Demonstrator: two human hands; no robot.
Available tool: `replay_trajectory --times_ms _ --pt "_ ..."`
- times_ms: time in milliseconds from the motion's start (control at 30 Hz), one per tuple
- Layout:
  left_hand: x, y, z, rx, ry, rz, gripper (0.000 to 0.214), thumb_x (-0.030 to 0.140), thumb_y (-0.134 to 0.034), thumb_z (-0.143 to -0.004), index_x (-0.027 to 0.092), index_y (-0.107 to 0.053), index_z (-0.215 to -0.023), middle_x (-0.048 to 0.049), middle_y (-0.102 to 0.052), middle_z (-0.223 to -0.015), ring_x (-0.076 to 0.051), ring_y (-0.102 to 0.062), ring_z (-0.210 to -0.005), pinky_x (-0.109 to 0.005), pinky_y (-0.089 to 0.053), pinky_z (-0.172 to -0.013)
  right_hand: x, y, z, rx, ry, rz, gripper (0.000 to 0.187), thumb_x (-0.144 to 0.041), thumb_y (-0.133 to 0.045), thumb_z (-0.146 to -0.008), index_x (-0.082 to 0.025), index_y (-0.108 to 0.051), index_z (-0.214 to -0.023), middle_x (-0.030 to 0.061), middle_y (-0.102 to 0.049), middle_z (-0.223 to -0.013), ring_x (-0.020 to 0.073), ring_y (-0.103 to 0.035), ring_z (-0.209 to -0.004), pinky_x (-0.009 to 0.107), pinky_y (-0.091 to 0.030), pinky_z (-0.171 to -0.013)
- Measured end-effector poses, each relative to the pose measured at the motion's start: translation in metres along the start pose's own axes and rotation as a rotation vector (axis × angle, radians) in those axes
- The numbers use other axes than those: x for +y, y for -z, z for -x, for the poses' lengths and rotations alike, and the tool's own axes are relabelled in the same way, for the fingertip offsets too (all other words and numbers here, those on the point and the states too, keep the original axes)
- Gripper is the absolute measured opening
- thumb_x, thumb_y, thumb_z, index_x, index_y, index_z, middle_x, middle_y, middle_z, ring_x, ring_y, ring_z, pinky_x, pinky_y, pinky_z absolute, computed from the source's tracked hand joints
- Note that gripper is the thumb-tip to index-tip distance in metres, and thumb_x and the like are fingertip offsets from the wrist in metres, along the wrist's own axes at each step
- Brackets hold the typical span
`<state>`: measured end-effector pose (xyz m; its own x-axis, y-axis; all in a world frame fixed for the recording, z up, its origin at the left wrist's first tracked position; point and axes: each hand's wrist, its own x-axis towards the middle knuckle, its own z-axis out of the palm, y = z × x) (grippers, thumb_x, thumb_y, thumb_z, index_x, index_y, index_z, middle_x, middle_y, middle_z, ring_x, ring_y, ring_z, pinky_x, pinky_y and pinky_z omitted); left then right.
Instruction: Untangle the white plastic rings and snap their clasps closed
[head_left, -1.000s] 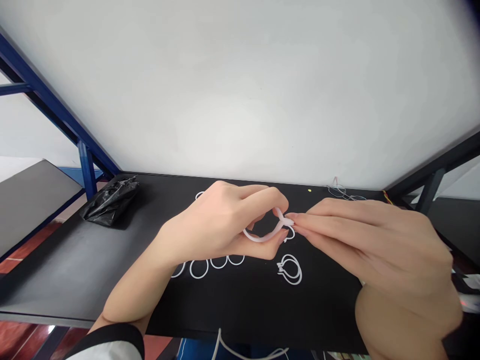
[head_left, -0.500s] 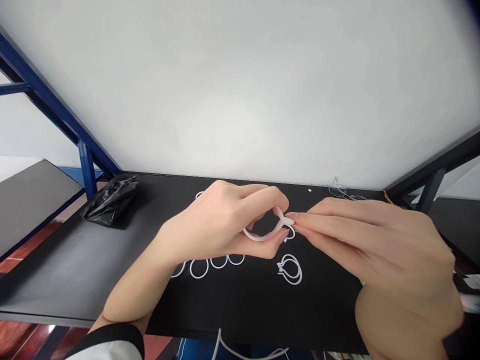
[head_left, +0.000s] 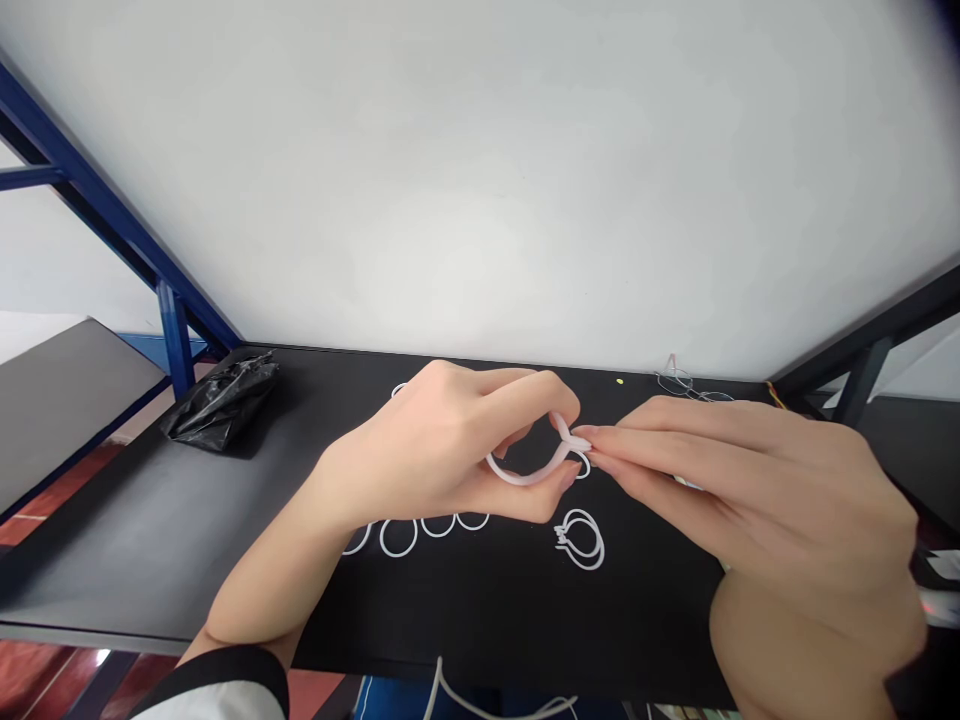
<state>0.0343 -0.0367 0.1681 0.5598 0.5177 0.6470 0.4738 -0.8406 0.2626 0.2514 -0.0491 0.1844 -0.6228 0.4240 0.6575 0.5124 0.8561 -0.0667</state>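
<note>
Above the black table, my left hand (head_left: pixel 457 440) curls its fingers and thumb around a white plastic ring (head_left: pixel 529 476) with a clasp-like end. My right hand (head_left: pixel 720 480) pinches that end between thumb and fingertips, to the right of the loop. Part of the ring is hidden by the left fingers. Below the hands, open-ended white rings (head_left: pixel 583 540) lie overlapped on the table. Several closed-looking white rings (head_left: pixel 398 537) lie in a row under my left wrist, partly covered by it.
A crumpled black plastic bag (head_left: pixel 223 403) lies at the table's left. Thin wires (head_left: pixel 686 385) and a small yellow bit (head_left: pixel 620 381) are near the back edge. Blue metal bars (head_left: pixel 174 335) stand at left, a white cable (head_left: pixel 480 708) hangs at the front edge, and a pale wall (head_left: pixel 480 180) rises behind.
Hardly anything differs. Both hands keep their grip on the ring, with only a very slight shift of the pinched end.
</note>
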Motion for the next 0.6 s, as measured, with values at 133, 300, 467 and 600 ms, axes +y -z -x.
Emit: replay_trajectory --times_ms 133,300,467,600 --pt "0.0001 -0.0008 0.0005 0.017 0.006 0.002 0.009 0.027 -0.056 -0.081 0.019 -0.054 -0.084 0.0070 -0.049 -0.057 -0.005 -0.040 -0.046 -0.016 -0.030 -0.042 -0.0012 0.0006 0.0011 -0.008 -0.012 -0.004 0.017 -0.016 -0.052 -0.095 -0.022 -0.069 -0.096 0.0008 -0.071 -0.080 0.0127 -0.067 -0.067 0.024 -0.055 -0.059" --pt "-0.0006 -0.0013 0.0010 0.021 -0.002 0.011 0.010 0.029 -0.055 -0.081 0.019 -0.055 -0.085 0.0067 -0.050 -0.058 -0.005 -0.040 -0.046 -0.016 -0.030 -0.042 0.0006 -0.0005 0.0011 -0.003 -0.007 0.021 0.016 -0.017 -0.054 -0.094 -0.023 -0.069 -0.096 0.0003 -0.071 -0.081 0.0125 -0.067 -0.067 0.023 -0.054 -0.058" --pt "-0.0003 -0.0009 0.0008 0.023 0.005 0.004 0.014 0.032 -0.057 -0.081 0.019 -0.056 -0.086 0.0068 -0.050 -0.058 -0.005 -0.040 -0.046 -0.016 -0.030 -0.042 0.0022 -0.0003 -0.0008 0.002 0.023 0.053 0.014 -0.017 -0.056 -0.093 -0.023 -0.069 -0.093 -0.0004 -0.072 -0.079 0.0115 -0.066 -0.063 0.023 -0.052 -0.054" --pt "-0.0001 -0.0007 0.0001 0.011 -0.009 0.008 0.015 0.031 -0.060 -0.081 0.018 -0.057 -0.087 0.0061 -0.052 -0.059 -0.005 -0.041 -0.046 -0.016 -0.031 -0.043 0.0018 0.0002 0.0003 0.006 0.013 0.047 0.013 -0.017 -0.058 -0.092 -0.024 -0.069 -0.094 -0.0008 -0.072 -0.079 0.0119 -0.066 -0.063 0.023 -0.053 -0.056"
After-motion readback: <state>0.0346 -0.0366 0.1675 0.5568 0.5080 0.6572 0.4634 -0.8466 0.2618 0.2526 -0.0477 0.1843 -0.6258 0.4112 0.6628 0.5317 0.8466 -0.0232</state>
